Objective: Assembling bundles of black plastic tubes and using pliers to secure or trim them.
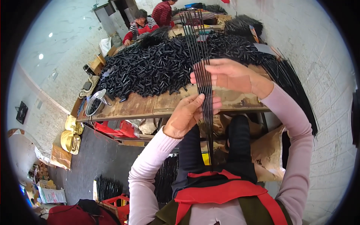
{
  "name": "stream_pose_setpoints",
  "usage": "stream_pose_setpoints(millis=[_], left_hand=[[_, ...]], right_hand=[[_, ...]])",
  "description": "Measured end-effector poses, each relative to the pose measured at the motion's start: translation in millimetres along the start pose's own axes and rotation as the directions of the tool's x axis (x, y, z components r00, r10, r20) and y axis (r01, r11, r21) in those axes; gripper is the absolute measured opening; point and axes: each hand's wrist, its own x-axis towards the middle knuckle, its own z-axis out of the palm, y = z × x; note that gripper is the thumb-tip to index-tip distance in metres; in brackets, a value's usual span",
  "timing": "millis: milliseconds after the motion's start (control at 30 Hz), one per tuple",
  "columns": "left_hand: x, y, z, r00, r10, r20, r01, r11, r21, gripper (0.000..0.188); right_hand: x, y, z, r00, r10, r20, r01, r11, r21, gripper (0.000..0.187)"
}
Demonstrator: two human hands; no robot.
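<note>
A bundle of long thin black rods [204, 83] stands nearly upright in front of me, fanned apart at the top and drawn together toward my lap. My left hand [185, 115] is closed around its middle, thumb in front and fingertips showing on the far side. Higher up, my right hand [231, 77] holds the same rods between a thumb in front and fingers behind, which the rods partly hide. Past my hands, a large heap of short black tube-like pieces [150, 69] covers much of the wooden table [165, 103].
More long black rods [294, 88] hang over the table's right end. A clear bowl [96, 105] of black pieces sits at the left corner. Two people [141, 26] are at the far side. Below are a red crate [116, 128] and a brown sack [268, 150].
</note>
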Motion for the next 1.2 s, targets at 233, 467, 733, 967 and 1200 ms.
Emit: stream_pose_setpoints(millis=[233,467,733,967,1200], left_hand=[[-29,-11,15,0.998,-0.022,0.060,0.027,0.996,-0.084,0.045],[-22,-8,26,0.997,-0.039,0.066,0.041,0.999,-0.035,0.044],[29,-23,-26,0.920,0.144,0.364,0.017,0.914,-0.405,0.058],[85,-85,-85,0.941,-0.328,0.083,0.323,0.798,-0.508,0.062],[192,-68,-143,0.861,0.194,-0.469,-0.310,0.933,-0.182,0.047]], right_hand=[[-24,18,33,0.997,0.079,-0.002,-0.078,0.992,0.101,0.035],[-32,8,39,0.990,-0.006,-0.138,0.008,1.000,0.013,0.037],[-34,7,47,0.942,-0.127,-0.312,0.002,0.928,-0.372,0.032],[-104,187,17,0.967,-0.067,-0.244,-0.089,0.814,-0.574,0.016],[-11,148,-56,0.907,0.080,-0.415,-0.257,0.884,-0.391,0.018]])
